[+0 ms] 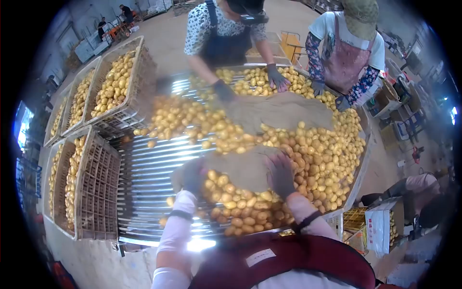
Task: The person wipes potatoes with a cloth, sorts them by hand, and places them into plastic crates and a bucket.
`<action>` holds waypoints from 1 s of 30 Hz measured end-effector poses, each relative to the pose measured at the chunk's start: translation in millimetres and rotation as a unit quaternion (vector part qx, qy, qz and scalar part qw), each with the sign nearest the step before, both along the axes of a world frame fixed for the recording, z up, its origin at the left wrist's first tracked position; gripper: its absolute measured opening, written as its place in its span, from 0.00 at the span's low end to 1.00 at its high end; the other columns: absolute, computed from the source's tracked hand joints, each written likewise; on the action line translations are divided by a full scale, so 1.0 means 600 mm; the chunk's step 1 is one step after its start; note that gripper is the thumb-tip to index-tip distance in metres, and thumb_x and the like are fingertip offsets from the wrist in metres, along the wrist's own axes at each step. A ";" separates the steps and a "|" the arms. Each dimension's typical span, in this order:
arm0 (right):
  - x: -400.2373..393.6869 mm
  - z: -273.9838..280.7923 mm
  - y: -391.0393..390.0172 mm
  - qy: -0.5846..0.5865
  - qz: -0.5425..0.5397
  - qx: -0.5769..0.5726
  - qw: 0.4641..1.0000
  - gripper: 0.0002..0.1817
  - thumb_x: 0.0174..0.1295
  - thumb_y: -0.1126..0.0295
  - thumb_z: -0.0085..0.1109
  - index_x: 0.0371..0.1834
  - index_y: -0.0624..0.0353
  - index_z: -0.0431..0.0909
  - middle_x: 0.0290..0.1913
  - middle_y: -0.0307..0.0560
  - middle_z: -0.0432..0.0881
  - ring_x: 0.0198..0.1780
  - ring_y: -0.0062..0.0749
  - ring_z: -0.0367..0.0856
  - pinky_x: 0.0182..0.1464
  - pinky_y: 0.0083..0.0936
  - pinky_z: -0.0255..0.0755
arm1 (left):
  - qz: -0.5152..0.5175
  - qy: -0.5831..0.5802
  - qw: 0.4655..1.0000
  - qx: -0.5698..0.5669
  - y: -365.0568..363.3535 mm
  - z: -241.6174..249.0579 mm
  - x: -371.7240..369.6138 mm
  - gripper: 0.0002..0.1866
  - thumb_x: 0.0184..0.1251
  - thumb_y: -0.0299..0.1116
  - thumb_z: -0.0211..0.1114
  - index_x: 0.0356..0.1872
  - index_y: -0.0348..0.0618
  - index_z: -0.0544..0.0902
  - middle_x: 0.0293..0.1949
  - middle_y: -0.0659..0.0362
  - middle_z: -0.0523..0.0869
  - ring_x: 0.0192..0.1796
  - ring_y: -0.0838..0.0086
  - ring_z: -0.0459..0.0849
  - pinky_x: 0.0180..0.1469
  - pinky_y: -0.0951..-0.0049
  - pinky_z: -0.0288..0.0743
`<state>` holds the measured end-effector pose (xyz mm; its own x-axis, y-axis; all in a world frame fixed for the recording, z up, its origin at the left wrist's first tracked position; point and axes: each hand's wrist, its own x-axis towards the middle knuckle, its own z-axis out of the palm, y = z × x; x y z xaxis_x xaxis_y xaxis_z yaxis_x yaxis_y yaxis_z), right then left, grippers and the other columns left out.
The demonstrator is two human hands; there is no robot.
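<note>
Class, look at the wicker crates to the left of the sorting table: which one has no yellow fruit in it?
The near crate tipped on its side beside the table: its slatted inside is bare, while the other crates are full of fruit.

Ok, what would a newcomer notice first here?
The heap of yellow fruit across the ribbed metal table, mid-frame. The left hand and right hand, gloved, rest on it beside a tan cloth. Filled crates stand at left.

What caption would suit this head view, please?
Gloved left hand and right hand sort yellow potatoes on a metal table.
</note>
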<state>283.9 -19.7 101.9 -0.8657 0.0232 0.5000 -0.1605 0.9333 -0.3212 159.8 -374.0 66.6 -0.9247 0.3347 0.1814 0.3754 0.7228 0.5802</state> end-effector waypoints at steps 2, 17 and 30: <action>-0.038 -0.054 0.024 -0.038 -0.003 0.009 0.999 0.15 0.59 0.68 0.60 0.49 0.57 0.80 0.45 0.54 0.80 0.51 0.51 0.78 0.55 0.46 0.71 | -0.007 -0.021 0.995 -0.094 -0.006 0.024 -0.003 0.24 0.63 0.39 0.68 0.62 0.51 0.82 0.47 0.49 0.86 0.53 0.51 0.82 0.58 0.51 0.73; 0.069 0.229 0.346 0.278 -0.183 -0.285 0.899 0.12 0.72 0.74 0.55 0.55 0.63 0.79 0.54 0.49 0.83 0.54 0.32 0.82 0.59 0.28 0.74 | 0.175 0.192 0.928 0.267 -0.153 0.204 -0.025 0.17 0.75 0.28 0.63 0.62 0.38 0.83 0.53 0.58 0.88 0.56 0.74 0.84 0.61 0.73 0.75; 0.196 0.294 0.351 0.174 -0.249 -0.017 0.953 0.11 0.72 0.67 0.55 0.51 0.61 0.81 0.51 0.51 0.80 0.53 0.42 0.79 0.58 0.34 0.71 | 0.041 -0.179 0.947 0.262 -0.296 0.349 0.132 0.19 0.79 0.44 0.62 0.57 0.39 0.83 0.33 0.62 0.85 0.32 0.80 0.82 0.36 0.75 0.79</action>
<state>401.4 191.0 278.4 -0.5253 0.4097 0.7458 0.1973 0.9112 -0.3615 238.9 -551.9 276.0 -0.9775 0.2091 -0.0276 0.0412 0.3177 0.9473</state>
